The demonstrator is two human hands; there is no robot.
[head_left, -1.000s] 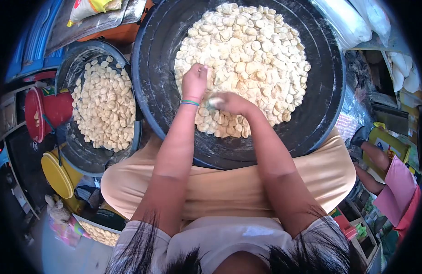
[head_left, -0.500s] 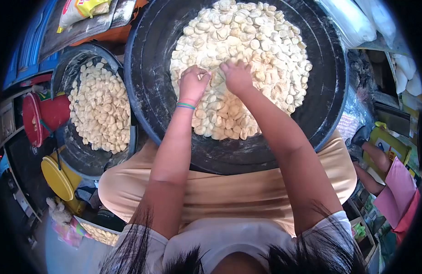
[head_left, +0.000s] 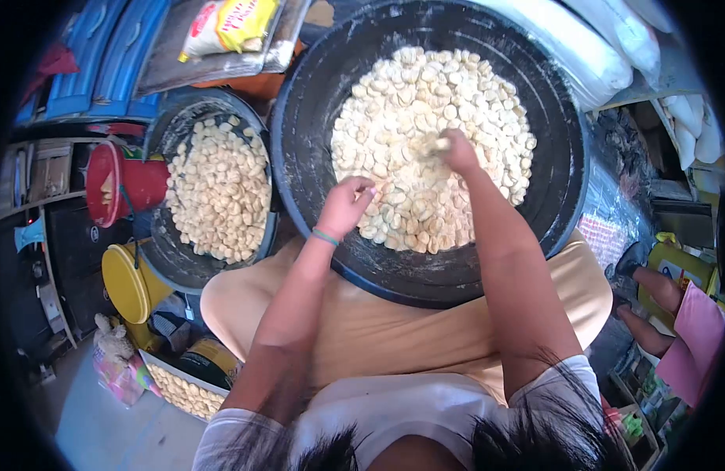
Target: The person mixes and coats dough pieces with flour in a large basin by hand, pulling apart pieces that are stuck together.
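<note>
A wide black tub (head_left: 563,157) in front of my crossed legs holds a heap of pale, flattened, flour-dusted dough pieces (head_left: 413,224). My right hand (head_left: 460,154) is above the middle of the heap, fingers closed on a pale dough piece (head_left: 441,144), slightly blurred by motion. Over the heap's lower left edge is my left hand (head_left: 348,206), its fingers curled together in a pinch. Whatever it may hold is hidden. Loose pale powder lies between the two hands. A thin green band circles my left wrist.
A smaller dark tub (head_left: 162,250) with similar pieces stands at left, beside a red bucket (head_left: 115,182) and a yellow lidded bucket (head_left: 127,286). A printed bag (head_left: 229,27) lies on boards at the back. White sacks (head_left: 563,47) line the back right. Another person's legs (head_left: 653,302) show at right.
The view has shifted, so the tubs appear farther right. My right hand has moved right, away from my left, and now grips a piece. My left hand has drawn back towards the tub's near-left side.
</note>
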